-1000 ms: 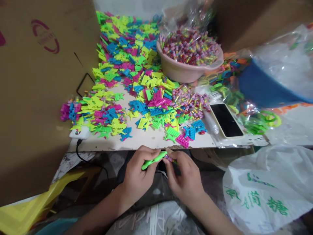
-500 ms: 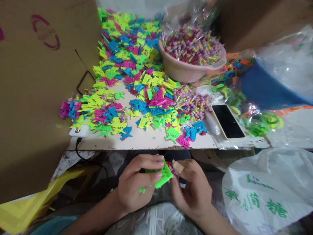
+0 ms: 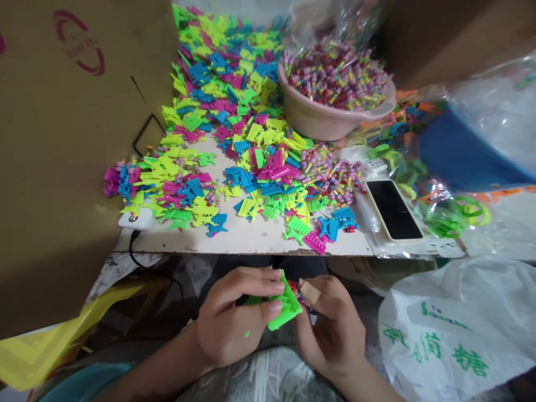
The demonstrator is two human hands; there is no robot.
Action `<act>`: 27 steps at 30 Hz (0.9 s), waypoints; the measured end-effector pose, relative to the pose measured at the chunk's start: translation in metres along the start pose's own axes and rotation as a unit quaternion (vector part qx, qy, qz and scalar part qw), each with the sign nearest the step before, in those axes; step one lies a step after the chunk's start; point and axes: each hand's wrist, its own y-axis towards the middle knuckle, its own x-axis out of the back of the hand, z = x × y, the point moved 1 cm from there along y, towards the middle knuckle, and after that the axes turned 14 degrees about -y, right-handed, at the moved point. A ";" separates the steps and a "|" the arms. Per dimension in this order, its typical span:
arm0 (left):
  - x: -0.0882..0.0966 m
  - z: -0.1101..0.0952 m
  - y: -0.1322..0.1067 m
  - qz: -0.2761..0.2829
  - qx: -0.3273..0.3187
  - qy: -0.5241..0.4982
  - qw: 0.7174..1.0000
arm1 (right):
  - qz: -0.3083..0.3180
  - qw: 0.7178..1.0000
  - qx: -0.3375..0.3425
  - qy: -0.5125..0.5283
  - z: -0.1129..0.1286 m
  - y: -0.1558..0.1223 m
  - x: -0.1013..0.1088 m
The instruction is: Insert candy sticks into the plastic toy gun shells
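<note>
My left hand (image 3: 234, 321) is closed around a bright green plastic toy piece (image 3: 286, 304), thumb and fingers pinching it in front of my lap. My right hand (image 3: 333, 326), a plaster on one finger, is closed on a small striped candy tube (image 3: 295, 288) pressed against the green piece. Both hands sit just below the table's front edge (image 3: 251, 244). On the table lies a wide heap of green, yellow, blue and pink plastic pieces (image 3: 234, 139), with loose candy tubes (image 3: 333, 176) beside it.
A pink basin (image 3: 326, 120) of candy tubes stands at the back. A phone (image 3: 393, 209) lies at the right front. Cardboard walls (image 3: 62, 156) close off the left and back right. A blue tub (image 3: 464, 156), clear bags and a white printed bag (image 3: 452, 329) fill the right.
My hands dropped from the table edge toward my lap. The green piece turned from edge-on to show its flat ribbed face, and the candy tube stayed against it.
</note>
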 end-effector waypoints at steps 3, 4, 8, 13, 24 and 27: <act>-0.001 -0.001 0.003 0.012 0.015 0.004 1.000 | -0.010 1.000 -0.020 0.018 -0.001 -0.001 -0.001; -0.001 -0.002 0.004 0.008 0.018 0.000 1.000 | -0.010 0.999 -0.028 0.024 -0.001 -0.001 0.000; 0.003 -0.006 0.009 0.035 0.041 -0.005 0.999 | 0.027 0.998 -0.033 0.038 -0.001 0.001 0.004; 0.007 -0.013 0.013 0.064 0.065 -0.004 0.996 | 0.062 0.997 -0.013 0.045 0.001 0.007 0.010; 0.006 -0.011 0.000 0.038 0.081 0.031 0.996 | 0.141 0.990 0.005 0.010 0.002 0.016 0.011; 0.003 -0.007 -0.007 -0.036 0.075 0.066 0.994 | 0.145 0.989 -0.010 -0.019 0.006 0.021 0.007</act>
